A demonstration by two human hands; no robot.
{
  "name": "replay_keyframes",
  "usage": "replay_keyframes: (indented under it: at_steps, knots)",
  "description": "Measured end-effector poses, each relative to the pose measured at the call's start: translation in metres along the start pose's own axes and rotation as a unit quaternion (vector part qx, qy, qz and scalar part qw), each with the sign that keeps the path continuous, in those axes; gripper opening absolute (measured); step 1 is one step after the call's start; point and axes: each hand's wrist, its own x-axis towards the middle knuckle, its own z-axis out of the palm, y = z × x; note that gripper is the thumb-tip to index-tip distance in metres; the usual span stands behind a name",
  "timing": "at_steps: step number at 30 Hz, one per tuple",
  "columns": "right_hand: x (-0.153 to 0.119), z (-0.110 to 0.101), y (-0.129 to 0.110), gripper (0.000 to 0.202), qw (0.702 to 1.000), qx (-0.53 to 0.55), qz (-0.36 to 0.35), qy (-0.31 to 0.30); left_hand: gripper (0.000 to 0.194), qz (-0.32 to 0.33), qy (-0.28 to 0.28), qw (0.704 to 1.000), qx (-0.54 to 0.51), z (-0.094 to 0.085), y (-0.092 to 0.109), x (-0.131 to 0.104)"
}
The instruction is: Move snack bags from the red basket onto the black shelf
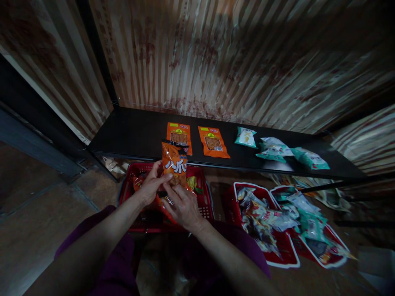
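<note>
An orange snack bag (175, 158) with a black top edge and white lettering is held up over the near basket. My left hand (152, 183) pinches its left side, thumb on the front. My right hand (183, 205) is at the bag's lower edge, fingers curled against it. Below both hands stands a red basket (210, 207) with orange packets and a yellow-green packet (193, 182) in it. Behind the bag, two flat orange packets lie on the black shelf: the left packet (184, 130) is partly covered by the bag, the right packet (213, 142) is fully visible.
Teal and white bags (273, 149) lie along the right of the black shelf (138, 129). On the floor at right, a red basket (288, 250) holds mixed snack bags, and another red basket (335, 234) holds teal bags. A metal post (40, 142) stands at left.
</note>
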Motion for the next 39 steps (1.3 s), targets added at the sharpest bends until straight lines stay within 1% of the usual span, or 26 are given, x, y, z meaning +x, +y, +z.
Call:
replay_keyframes:
  at_steps: [2, 4, 5, 7, 8, 10, 12, 15, 17, 20, 22, 23, 25, 28, 30, 33, 37, 39]
  knots:
    - [0.0, -0.002, 0.001, 0.042, 0.998, 0.064, -0.023, 0.001, 0.057, -0.014, 0.019, 1.0, 0.006, -0.003, 0.003, 0.001]
    - [0.0, -0.004, 0.005, 0.035, 0.992, 0.124, -0.009, 0.018, 0.061, -0.031, 0.024, 0.999, 0.0, -0.006, 0.005, 0.002]
    - [0.0, -0.006, 0.009, 0.03, 0.988, 0.148, 0.022, 0.036, 0.063, -0.04, 0.021, 0.999, -0.001, -0.008, 0.005, 0.003]
    - [0.0, -0.009, 0.016, 0.022, 0.969, 0.186, 0.131, 0.093, 0.067, -0.057, 0.011, 0.998, 0.007, -0.013, 0.005, 0.003]
    - [0.001, -0.011, 0.021, 0.02, 0.951, 0.205, 0.197, 0.125, 0.068, -0.067, 0.004, 0.998, 0.015, -0.014, 0.005, 0.003]
    - [0.002, -0.012, 0.03, 0.022, 0.897, 0.252, 0.318, 0.175, 0.069, -0.092, -0.006, 0.995, 0.031, -0.018, 0.005, 0.003]
    - [0.004, -0.012, 0.038, 0.03, 0.841, 0.315, 0.396, 0.191, 0.071, -0.112, -0.009, 0.993, 0.04, -0.021, 0.005, 0.001]
    - [0.006, -0.011, 0.045, 0.039, 0.773, 0.413, 0.452, 0.165, 0.073, -0.119, 0.002, 0.991, 0.063, -0.023, 0.003, -0.001]
    - [0.008, -0.01, 0.046, 0.043, 0.728, 0.47, 0.475, 0.153, 0.074, -0.124, -0.004, 0.989, 0.08, -0.024, 0.001, -0.003]
    - [0.012, -0.011, 0.048, 0.042, 0.649, 0.548, 0.499, 0.173, 0.078, -0.146, -0.035, 0.985, 0.08, -0.023, -0.004, -0.004]
    - [0.015, -0.013, 0.05, 0.04, 0.613, 0.58, 0.505, 0.18, 0.081, -0.161, -0.047, 0.984, 0.057, -0.022, -0.007, -0.005]
    - [0.017, -0.014, 0.05, 0.038, 0.603, 0.589, 0.507, 0.181, 0.082, -0.166, -0.052, 0.984, 0.042, -0.021, -0.008, -0.005]
    - [0.019, -0.016, 0.052, 0.034, 0.591, 0.593, 0.514, 0.185, 0.082, -0.17, -0.062, 0.983, 0.021, -0.02, -0.009, -0.007]
    - [0.019, -0.016, 0.053, 0.023, 0.585, 0.585, 0.518, 0.216, 0.08, -0.178, -0.081, 0.981, 0.009, -0.021, -0.01, -0.009]
    - [0.018, -0.016, 0.054, 0.019, 0.587, 0.574, 0.518, 0.239, 0.08, -0.189, -0.106, 0.976, -0.003, -0.022, -0.01, -0.01]
    - [0.016, -0.014, 0.054, 0.019, 0.584, 0.561, 0.523, 0.267, 0.078, -0.197, -0.146, 0.969, -0.011, -0.024, -0.01, -0.012]
    - [0.016, -0.013, 0.053, 0.019, 0.57, 0.56, 0.533, 0.278, 0.073, -0.187, -0.18, 0.965, 0.026, -0.023, -0.009, -0.017]
    - [0.016, -0.013, 0.052, 0.021, 0.574, 0.552, 0.537, 0.277, 0.073, -0.201, -0.225, 0.953, 0.042, -0.021, -0.01, -0.02]
